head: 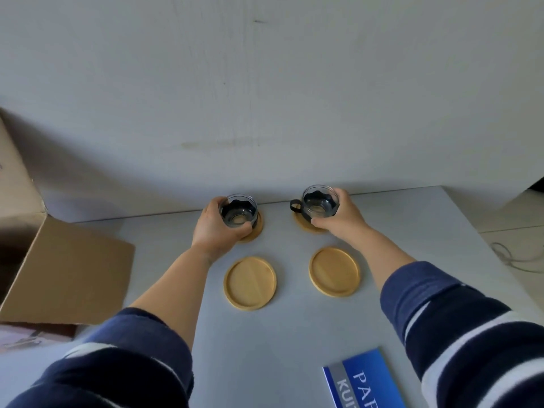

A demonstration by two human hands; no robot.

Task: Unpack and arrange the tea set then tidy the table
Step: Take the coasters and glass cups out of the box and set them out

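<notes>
Two glass tea cups with black holders stand at the far side of the grey table (294, 334). My left hand (213, 228) grips the left cup (239, 212), which sits on a wooden coaster (255, 231). My right hand (343, 214) grips the right cup (319, 204), its black handle pointing left, over another wooden coaster (306, 225). Nearer to me lie two bare wooden coasters, one on the left (250, 282) and one on the right (334, 271).
An open cardboard box (67, 266) lies at the left with its flap on the table. A blue booklet (365, 379) rests near the front edge. The wall (265, 98) runs right behind the cups. A cable (512, 257) lies on the floor at right.
</notes>
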